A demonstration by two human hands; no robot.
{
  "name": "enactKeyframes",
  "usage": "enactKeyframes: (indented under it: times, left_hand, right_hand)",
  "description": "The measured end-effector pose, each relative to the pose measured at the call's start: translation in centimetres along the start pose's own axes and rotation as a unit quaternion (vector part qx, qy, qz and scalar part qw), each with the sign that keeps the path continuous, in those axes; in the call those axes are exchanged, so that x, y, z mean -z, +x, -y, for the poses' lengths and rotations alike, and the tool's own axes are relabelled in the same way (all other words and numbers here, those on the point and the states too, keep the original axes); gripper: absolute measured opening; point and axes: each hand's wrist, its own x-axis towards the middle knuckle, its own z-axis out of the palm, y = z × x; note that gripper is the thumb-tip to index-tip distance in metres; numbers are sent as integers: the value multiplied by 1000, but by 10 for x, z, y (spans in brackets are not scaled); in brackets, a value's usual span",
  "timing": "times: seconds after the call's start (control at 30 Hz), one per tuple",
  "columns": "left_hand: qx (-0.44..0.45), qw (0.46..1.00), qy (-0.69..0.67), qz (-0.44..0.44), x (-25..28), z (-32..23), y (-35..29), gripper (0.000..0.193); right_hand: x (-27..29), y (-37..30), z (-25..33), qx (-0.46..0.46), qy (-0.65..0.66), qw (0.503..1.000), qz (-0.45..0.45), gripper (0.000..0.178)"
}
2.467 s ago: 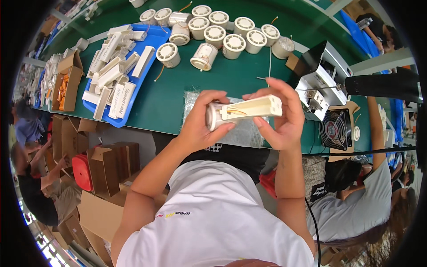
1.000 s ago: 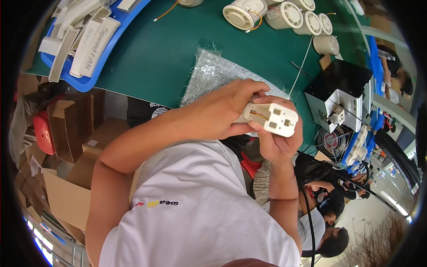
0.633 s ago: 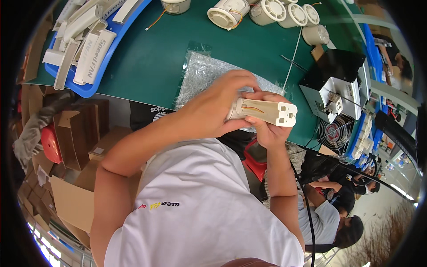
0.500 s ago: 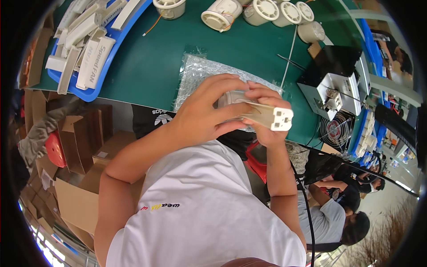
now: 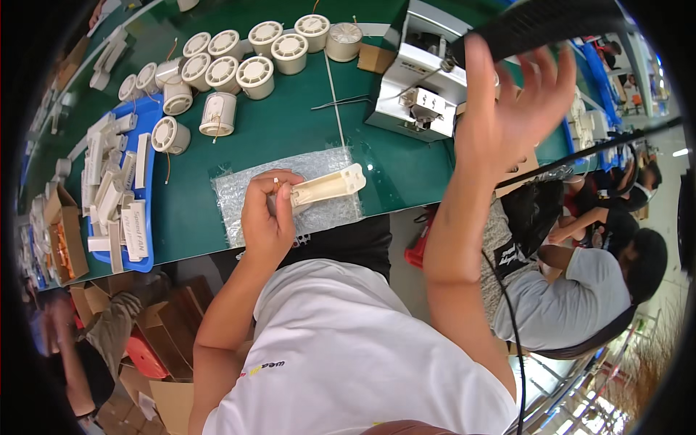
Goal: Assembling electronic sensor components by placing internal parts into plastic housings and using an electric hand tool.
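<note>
My left hand (image 5: 267,221) grips a white plastic handle part (image 5: 330,186) by its near end, its long hollow side facing up. A small white wire connector (image 5: 276,181) pokes out between thumb and fingers. What joins the handle inside my palm is hidden. Below the hand lies a sheet of bubble wrap (image 5: 239,196) on the green table. My right hand (image 5: 511,109) is raised at the right, fingers spread and slightly blurred, close to a long black object (image 5: 544,29); I cannot tell whether they touch.
A blue tray (image 5: 148,116) of white plastic strips stands at the left. Several round white fan housings (image 5: 256,76) cluster at the back. Tweezers (image 5: 341,104) lie beside a silver and black machine (image 5: 417,90). A black cable (image 5: 591,152) crosses the right side; a person in grey (image 5: 573,297) sits beyond.
My right hand has let go of the handle part and risen far right toward the black object. My left hand keeps the part, now hollow side up. The view has swung right.
</note>
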Motion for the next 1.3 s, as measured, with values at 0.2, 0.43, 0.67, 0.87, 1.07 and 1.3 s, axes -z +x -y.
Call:
enactKeyframes:
  times: [0.2, 0.43, 0.67, 0.87, 1.07, 1.3]
  left_hand:
    - [12, 996, 76, -42, -13, -6, 10, 7]
    - [18, 997, 58, -56, -15, -10, 15, 15]
    - [5, 999, 14, -46, -22, 2, 16, 19]
    - [3, 997, 3, -83, -22, 7, 11, 14]
    - [-11, 997, -7, -78, -24, 11, 19, 14]
    - [-46, 995, -29, -84, -18, 18, 16, 13]
  right_hand:
    - [4, 40, 11, -19, 248, 968, -29, 27]
    - [11, 70, 3, 29, 139, 990, -13, 40]
    - [-18, 59, 0, -7, 41, 999, 12, 33]
    - [2, 47, 1, -201, 64, 972, 100, 81]
    - [16, 28, 41, -293, 469, 809, 199, 67]
    - [-17, 7, 31, -285, 515, 767, 255, 68]
